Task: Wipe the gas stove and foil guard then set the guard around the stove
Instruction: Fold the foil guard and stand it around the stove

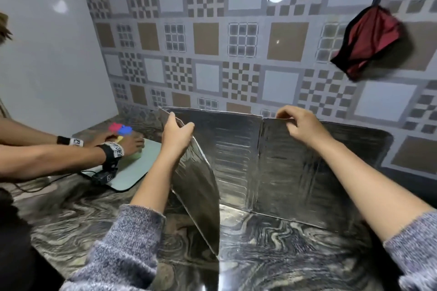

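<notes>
Left hand and right hand each pinch the upright foil guard's top edge.

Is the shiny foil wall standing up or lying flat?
Standing up: the foil guard rests on its bottom edges, panels angled apart, both hands gripping its top.

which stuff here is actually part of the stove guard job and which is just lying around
Part of the job:
- foil guard, standing folded on the marbled counter
- left hand and right hand, gripping its top edge

Just lying about:
- red cloth hanging on the tiled wall
- pale green mat
- another person's hands with coloured pieces

No stove in view.
</notes>
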{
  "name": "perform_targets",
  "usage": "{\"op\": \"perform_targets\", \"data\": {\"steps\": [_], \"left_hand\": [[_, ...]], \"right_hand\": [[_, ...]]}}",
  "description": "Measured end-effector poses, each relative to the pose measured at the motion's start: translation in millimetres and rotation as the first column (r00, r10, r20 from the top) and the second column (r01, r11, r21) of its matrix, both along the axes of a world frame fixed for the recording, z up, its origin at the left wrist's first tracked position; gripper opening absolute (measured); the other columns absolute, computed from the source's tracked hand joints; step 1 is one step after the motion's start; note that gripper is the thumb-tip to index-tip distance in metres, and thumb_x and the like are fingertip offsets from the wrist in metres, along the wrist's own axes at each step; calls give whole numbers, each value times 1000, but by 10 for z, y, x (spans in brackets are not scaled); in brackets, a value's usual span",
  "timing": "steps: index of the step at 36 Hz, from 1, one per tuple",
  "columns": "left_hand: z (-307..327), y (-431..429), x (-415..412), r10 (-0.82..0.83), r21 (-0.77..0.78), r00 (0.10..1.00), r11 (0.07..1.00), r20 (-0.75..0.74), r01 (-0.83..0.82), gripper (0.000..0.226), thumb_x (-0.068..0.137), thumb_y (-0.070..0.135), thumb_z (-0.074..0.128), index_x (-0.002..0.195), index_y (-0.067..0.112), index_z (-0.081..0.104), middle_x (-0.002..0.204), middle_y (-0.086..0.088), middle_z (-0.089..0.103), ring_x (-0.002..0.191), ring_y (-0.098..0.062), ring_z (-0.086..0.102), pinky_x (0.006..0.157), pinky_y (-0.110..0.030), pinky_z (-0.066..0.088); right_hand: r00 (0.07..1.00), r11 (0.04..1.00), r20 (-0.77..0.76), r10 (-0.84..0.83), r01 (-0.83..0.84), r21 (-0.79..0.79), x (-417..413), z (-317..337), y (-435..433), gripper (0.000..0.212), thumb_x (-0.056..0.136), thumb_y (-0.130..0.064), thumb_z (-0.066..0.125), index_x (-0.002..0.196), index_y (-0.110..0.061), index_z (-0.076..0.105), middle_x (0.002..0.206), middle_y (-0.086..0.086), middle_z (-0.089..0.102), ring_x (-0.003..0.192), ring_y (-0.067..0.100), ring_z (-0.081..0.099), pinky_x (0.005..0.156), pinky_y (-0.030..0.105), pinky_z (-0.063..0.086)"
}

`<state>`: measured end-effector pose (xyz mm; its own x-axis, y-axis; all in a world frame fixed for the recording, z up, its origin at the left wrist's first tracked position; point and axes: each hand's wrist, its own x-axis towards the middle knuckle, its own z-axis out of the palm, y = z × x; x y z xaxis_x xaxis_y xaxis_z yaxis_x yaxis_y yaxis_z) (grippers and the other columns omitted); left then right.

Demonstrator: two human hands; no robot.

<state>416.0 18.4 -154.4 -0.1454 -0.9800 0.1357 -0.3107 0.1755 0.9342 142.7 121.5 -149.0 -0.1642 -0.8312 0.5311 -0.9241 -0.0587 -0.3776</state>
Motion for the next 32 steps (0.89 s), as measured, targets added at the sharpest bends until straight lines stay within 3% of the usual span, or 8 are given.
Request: {"op": "perform_targets", "data": {"steps": [7,9,11,14,18,23,27,32], "left_hand": [[-62,-82,-24,-25,-20,998,1000,-62,23,61,87,19,49,142,4,28,149,-14,33,135,-32,32,106,-41,30],[-98,-113,-22,-38,-18,994,999,-106,37,45,83,17,48,124,-2,44,128,-24,50,118,-40,46,92,-43,39],[-113,-125,-30,-49,-39,986,998,-161,43,8,82,10,47,86,3,48,82,-13,53,78,-29,49,70,-37,37],[-109,-133,-23,-74,-79,970,995,-231,57,25,80,4,46,66,15,29,65,1,29,62,-15,28,63,-32,25],[-116,-130,23,-103,-89,957,993,-272,81,13,73,11,49,79,0,47,76,-9,42,74,-17,38,71,-33,31],[-201,-274,96,-81,-48,956,996,-282,70,71,63,23,55,128,-4,46,133,-22,51,123,-34,48,104,-42,39],[-178,-201,88,-112,-49,931,994,-348,102,49,79,-3,48,128,-2,49,127,-15,57,110,-18,53,83,-13,47],[-154,-93,-110,-134,-28,918,991,-373,133,56,75,2,53,131,3,49,134,-13,54,125,-26,49,105,-36,40]], "right_hand": [[962,958,-37,-271,273,88,-115,88,86,30,84,1,54,108,-14,65,116,7,65,108,27,58,95,41,47],[946,943,-25,-324,325,74,-108,69,71,28,84,0,55,106,-14,66,114,10,66,107,30,58,92,43,48],[935,934,-1,-354,354,37,-104,32,38,28,83,2,53,103,-13,67,111,11,67,104,31,59,91,44,49],[924,926,70,-375,378,-24,-105,-14,-32,32,81,7,49,98,-12,69,106,11,69,101,30,61,91,44,50],[924,924,134,-358,371,-92,-133,-1,-148,31,81,10,48,96,-7,70,101,13,70,99,29,63,92,34,49],[938,932,139,-318,336,-136,-208,125,-279,33,80,12,44,93,-6,69,100,13,69,96,27,61,83,21,41],[945,941,147,-292,312,-131,-319,202,-313,32,82,12,43,95,-3,68,100,13,69,97,26,60,83,22,41],[921,914,173,-348,375,-156,-639,226,-226,29,84,5,48,91,-12,71,100,8,71,99,27,62,88,30,46]]}}
